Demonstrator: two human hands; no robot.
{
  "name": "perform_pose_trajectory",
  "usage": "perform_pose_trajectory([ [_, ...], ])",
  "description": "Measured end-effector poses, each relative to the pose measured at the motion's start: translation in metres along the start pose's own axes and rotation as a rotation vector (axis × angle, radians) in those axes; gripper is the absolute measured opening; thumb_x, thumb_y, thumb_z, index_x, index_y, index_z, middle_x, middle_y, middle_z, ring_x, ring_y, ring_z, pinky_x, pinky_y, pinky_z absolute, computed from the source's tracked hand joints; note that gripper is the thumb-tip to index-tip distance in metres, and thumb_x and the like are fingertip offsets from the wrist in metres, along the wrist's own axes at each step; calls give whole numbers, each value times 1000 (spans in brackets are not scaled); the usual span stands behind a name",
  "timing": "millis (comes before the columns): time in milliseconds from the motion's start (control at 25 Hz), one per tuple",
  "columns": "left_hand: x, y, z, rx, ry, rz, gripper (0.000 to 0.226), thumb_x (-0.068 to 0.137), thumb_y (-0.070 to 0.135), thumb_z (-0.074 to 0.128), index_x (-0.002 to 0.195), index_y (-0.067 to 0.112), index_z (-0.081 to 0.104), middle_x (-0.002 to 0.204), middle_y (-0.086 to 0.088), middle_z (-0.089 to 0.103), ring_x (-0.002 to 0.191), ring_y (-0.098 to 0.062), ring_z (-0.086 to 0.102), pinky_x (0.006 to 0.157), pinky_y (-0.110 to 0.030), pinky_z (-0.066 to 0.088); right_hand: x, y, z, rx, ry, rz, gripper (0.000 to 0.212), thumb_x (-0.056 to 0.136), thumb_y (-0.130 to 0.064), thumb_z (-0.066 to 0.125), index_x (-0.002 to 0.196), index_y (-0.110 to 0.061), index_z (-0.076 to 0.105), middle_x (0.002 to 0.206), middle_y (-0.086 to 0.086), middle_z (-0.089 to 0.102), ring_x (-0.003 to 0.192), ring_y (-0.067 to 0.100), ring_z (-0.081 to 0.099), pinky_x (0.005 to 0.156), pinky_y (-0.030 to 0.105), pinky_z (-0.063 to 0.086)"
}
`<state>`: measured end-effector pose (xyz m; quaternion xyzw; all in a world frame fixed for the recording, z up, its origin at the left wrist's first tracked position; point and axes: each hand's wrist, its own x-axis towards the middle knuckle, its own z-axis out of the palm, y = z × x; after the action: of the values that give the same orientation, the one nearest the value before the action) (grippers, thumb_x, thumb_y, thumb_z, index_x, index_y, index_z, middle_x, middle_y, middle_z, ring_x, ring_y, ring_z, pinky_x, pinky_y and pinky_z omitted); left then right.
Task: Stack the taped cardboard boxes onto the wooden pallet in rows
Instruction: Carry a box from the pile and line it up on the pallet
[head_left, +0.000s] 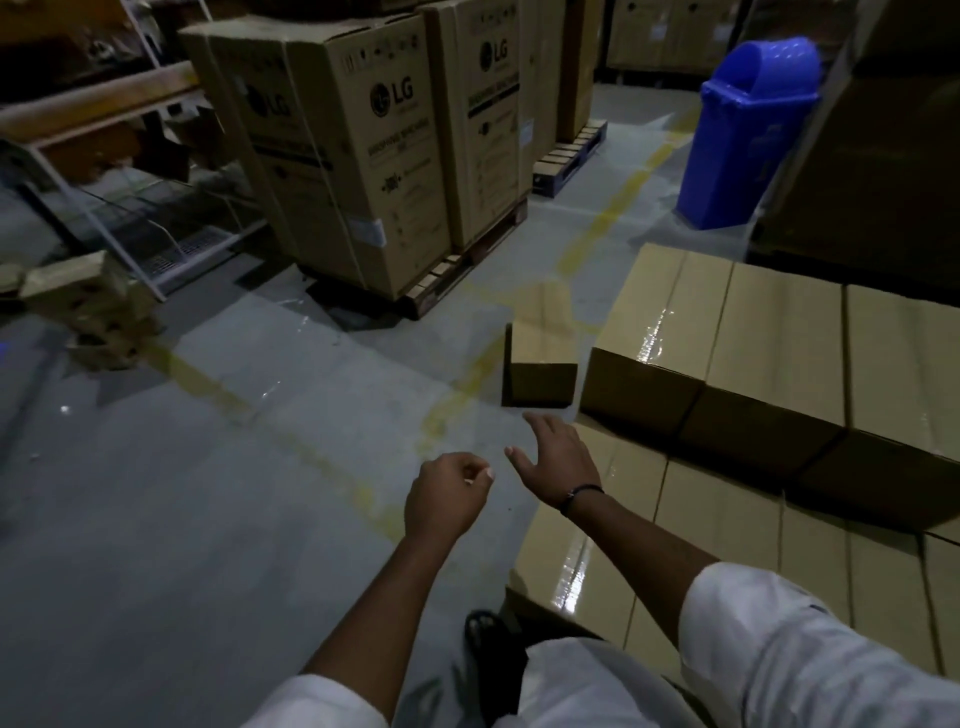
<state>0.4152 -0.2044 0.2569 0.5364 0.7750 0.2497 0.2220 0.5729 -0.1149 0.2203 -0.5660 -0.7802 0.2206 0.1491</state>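
- Left hand (447, 493) is held free over the floor (208, 519), fingers loosely curled, nothing gripped.
- Right hand (558, 462) is stretched forward, fingers spread, likely for the loose box (540, 358) on the floor beyond, its long axis pointed away.
- Stacked boxes (727, 364) are laid in rows rightmost.

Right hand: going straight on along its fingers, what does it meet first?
Probably the lone cardboard box on the floor ahead; the open right hand points at its near face. Only bare floor shows between them, but depth is unclear from one view.
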Motion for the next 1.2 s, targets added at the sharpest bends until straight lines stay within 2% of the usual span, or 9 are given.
perform_pose_trajectory([
  [360,135,-50,-23,145,-131,30,22,88,50,66,99,34,76,95,14,75,87,-9,72,78,-33,60,128,-34,57,52,20,126,65,97,-53,51,151,-20,37,151,8,44,136,29,42,109,46,39],
  [600,249,-65,-36,218,-304,77,23,89,49,66,102,34,77,97,15,76,89,-9,72,80,-31,59,230,-42,72,68,22,268,64,97,-51,52,152,-19,37,150,9,45,133,29,44,109,44,40],
  [880,360,-64,-28,154,-348,127,15,92,43,68,98,33,77,98,13,75,89,-9,71,76,-28,57,302,-49,70,30,-23,300,64,98,-50,50,153,-19,35,149,9,46,131,30,45,108,43,41],
  [1200,472,-70,4,129,-509,95,10,91,41,70,91,34,77,94,12,75,89,-11,70,79,-26,55,385,-9,70,-10,-27,464,66,99,-50,49,154,-19,32,151,9,42,133,31,43,109,45,39],
])
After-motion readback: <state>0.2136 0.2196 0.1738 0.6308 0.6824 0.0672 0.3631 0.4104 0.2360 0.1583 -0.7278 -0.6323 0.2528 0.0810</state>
